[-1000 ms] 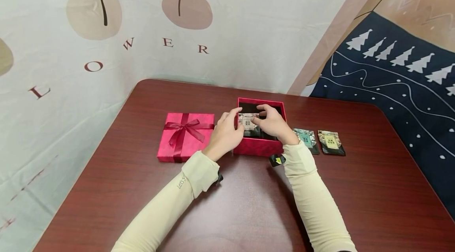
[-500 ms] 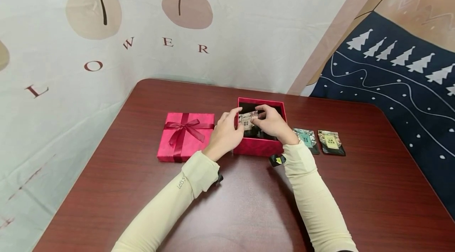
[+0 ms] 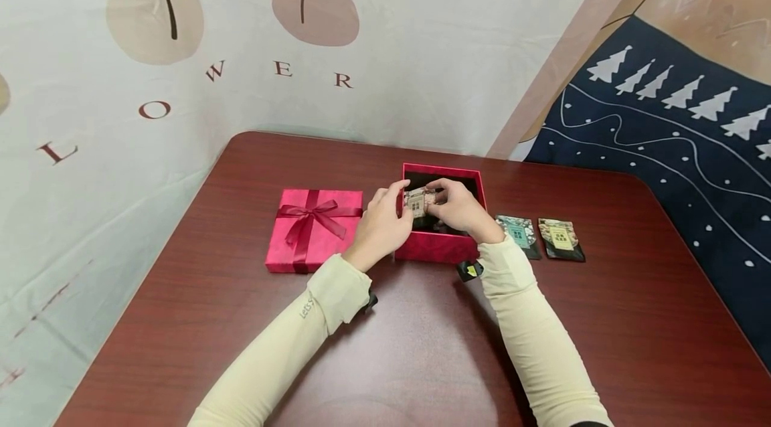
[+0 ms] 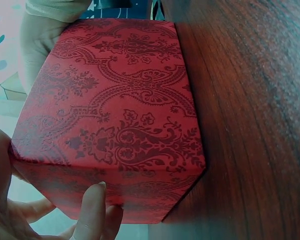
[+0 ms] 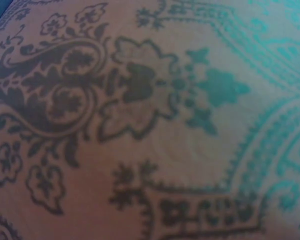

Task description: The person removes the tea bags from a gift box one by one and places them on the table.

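A floral sachet is pinched by the right hand, thumb to fingers, at the red box's mouth. The box is held by the left hand, fingers partly bent; a ribboned lid is seen left of it, a green-labelled sachet beside the right wrist.

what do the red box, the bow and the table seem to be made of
Box: probably paper-covered cardboard, judging by its flat walls, crisp edges and dark pattern. Bow: likely satiny fabric ribbon, with soft loops. Table: glossy wood or laminate, with grain and bright glare.
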A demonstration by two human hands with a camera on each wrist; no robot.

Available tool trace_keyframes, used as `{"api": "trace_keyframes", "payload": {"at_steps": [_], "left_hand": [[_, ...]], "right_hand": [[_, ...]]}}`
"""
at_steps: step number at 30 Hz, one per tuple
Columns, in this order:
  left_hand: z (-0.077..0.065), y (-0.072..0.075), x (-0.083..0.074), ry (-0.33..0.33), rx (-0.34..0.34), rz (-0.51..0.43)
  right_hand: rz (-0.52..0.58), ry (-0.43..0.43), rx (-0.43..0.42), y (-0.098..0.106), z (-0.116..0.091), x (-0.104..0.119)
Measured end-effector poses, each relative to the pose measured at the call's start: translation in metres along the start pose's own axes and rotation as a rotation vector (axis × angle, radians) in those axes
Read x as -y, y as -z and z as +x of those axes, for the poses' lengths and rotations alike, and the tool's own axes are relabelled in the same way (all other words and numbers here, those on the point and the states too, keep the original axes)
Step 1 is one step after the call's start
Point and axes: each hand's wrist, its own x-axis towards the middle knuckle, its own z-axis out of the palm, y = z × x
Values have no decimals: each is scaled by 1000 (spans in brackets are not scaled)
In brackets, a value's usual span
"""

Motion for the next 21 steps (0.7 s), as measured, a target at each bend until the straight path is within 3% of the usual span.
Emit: {"api": "trace_keyframes", "payload": {"at_steps": [21], "left_hand": [[-2,1,0,-24,-14,12]], "right_hand": [[43,-10,-11,1,1,-2]]}}
